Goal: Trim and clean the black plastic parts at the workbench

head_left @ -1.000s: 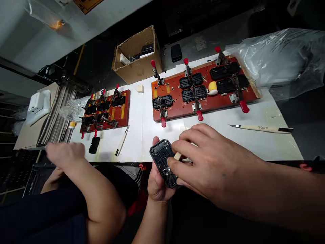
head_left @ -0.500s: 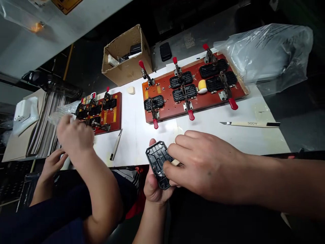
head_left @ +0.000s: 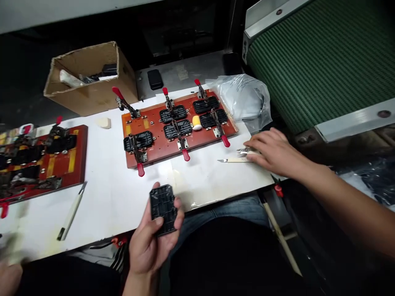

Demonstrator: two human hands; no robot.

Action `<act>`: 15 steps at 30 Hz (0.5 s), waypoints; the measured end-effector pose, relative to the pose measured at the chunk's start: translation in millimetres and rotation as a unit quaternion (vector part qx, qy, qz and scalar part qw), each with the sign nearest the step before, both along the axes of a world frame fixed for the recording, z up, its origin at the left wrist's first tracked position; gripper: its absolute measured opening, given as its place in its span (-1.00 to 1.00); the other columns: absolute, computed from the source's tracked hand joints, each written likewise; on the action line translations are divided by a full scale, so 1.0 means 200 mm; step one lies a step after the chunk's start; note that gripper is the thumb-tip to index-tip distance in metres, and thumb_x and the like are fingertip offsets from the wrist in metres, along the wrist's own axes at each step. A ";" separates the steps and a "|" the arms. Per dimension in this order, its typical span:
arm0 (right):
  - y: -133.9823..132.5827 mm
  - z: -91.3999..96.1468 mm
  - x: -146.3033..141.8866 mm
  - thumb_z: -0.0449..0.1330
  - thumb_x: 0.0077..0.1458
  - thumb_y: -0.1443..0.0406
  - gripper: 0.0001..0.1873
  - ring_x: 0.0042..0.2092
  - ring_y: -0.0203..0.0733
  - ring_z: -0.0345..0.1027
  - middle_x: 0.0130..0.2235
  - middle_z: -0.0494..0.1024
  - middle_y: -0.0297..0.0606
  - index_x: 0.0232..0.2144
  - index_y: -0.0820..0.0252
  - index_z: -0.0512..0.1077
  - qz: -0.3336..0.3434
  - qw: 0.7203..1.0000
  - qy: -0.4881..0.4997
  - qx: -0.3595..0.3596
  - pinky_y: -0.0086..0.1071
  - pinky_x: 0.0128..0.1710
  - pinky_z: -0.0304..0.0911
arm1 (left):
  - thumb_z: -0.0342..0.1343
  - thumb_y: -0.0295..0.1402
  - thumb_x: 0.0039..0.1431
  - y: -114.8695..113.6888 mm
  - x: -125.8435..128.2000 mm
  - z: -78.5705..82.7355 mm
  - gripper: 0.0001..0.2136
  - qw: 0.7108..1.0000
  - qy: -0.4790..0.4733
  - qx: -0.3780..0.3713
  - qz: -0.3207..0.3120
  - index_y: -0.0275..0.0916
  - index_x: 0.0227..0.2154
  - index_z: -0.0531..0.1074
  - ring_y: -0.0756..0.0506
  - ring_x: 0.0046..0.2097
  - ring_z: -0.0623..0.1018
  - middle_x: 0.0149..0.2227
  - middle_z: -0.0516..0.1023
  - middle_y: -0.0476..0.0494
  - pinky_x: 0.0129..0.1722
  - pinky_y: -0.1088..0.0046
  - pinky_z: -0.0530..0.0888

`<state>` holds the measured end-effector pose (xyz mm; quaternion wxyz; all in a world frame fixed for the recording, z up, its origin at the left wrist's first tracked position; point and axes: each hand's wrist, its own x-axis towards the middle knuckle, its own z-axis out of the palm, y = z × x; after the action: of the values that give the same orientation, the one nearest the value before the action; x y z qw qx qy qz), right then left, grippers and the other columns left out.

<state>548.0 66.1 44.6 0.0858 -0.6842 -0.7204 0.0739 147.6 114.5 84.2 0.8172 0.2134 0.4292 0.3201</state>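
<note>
My left hand is closed round a black plastic cover, held just over the near edge of the white table. My right hand has reached out to the right end of the table, its fingers curled over the handle ends of the craft knives that lie there. Beyond the cover lies a red-brown clamp board with several black covers under red-handled toggle clamps.
A second clamp board sits at the left with another knife in front of it. A cardboard box stands behind, a clear plastic bag at the right. A green conveyor belt runs at upper right. Another person's hand shows at lower left.
My right hand has left the black cover and moved right to the knives. The view has swung right. The other person's arms have dropped out of the middle of the view.
</note>
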 end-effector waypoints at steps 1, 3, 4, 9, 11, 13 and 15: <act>0.02 -0.05 0.04 0.09 0.44 0.08 -0.56 0.26 0.24 0.25 0.14 0.52 0.00 0.17 0.17 0.49 -0.009 1.000 -0.006 0.002 0.28 0.38 -0.09 | 0.18 -0.50 0.17 -0.01 0.03 0.00 -0.15 1.000 -0.018 0.002 -0.015 0.14 0.47 0.04 -0.08 -0.30 0.53 -0.06 0.54 -0.24 -0.59 0.64 0.37; 0.07 -0.13 0.07 0.08 0.42 0.06 -0.56 0.33 0.29 0.15 0.18 0.50 -0.03 0.17 0.11 0.50 -0.014 1.000 -0.005 0.007 0.30 0.39 -0.14 | 0.17 -0.51 0.18 -0.04 0.06 0.01 -0.09 0.998 -0.050 0.013 -0.042 0.19 0.49 -0.09 -0.10 -0.26 0.54 -0.03 0.53 -0.25 -0.60 0.65 0.36; 0.08 -0.15 0.07 0.09 0.41 0.05 -0.55 0.35 0.31 0.13 0.20 0.49 -0.03 0.16 0.10 0.51 -0.011 1.000 -0.005 0.012 0.30 0.38 -0.13 | 0.17 -0.51 0.18 -0.04 0.07 0.02 -0.07 0.997 -0.063 0.020 -0.051 0.21 0.50 -0.13 -0.10 -0.25 0.55 -0.02 0.53 -0.25 -0.60 0.65 0.37; -0.01 -0.12 -0.09 0.11 0.43 0.08 -0.61 0.18 0.29 0.33 0.15 0.54 0.06 0.08 0.17 0.55 0.000 0.999 -0.016 0.044 0.13 0.12 0.18 | 0.13 -0.49 0.21 -0.04 0.04 0.03 -0.07 0.992 -0.109 0.052 -0.046 0.23 0.49 -0.22 -0.11 -0.23 0.57 0.00 0.53 -0.23 -0.59 0.64 0.41; -0.06 -0.06 -0.20 0.12 0.44 0.10 -0.67 0.08 0.20 0.41 0.05 0.59 0.00 0.04 0.14 0.54 0.046 0.997 0.046 0.035 0.05 0.03 0.24 | 0.14 -0.50 0.14 -0.04 0.03 0.01 -0.06 0.990 -0.124 0.060 -0.031 0.16 0.50 -0.18 -0.14 -0.21 0.58 0.01 0.53 -0.25 -0.58 0.62 0.43; -0.09 0.01 -0.36 0.14 0.44 0.14 -0.73 0.02 0.11 0.44 -0.01 0.59 -0.07 0.03 0.12 0.51 0.090 0.986 0.136 0.038 -0.01 0.02 0.27 | 0.19 -0.48 0.09 -0.04 0.03 0.00 -0.05 0.989 -0.132 0.062 -0.020 0.09 0.49 -0.12 -0.17 -0.17 0.59 0.03 0.52 -0.27 -0.54 0.58 0.45; -0.08 0.09 -0.55 0.18 0.43 0.18 -0.77 -0.01 0.05 0.42 -0.06 0.58 -0.11 0.03 0.12 0.50 0.114 0.968 0.216 0.064 -0.07 0.00 0.28 | 0.23 -0.33 0.20 -0.05 0.06 -0.02 -0.15 0.990 -0.132 0.052 -0.016 0.06 0.47 -0.06 -0.19 -0.15 0.59 0.04 0.52 -0.29 -0.53 0.55 0.45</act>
<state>438.7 50.8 62.4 0.2739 -0.5586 -0.7612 0.1829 159.6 104.2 79.6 0.8593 0.2187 0.2968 0.3546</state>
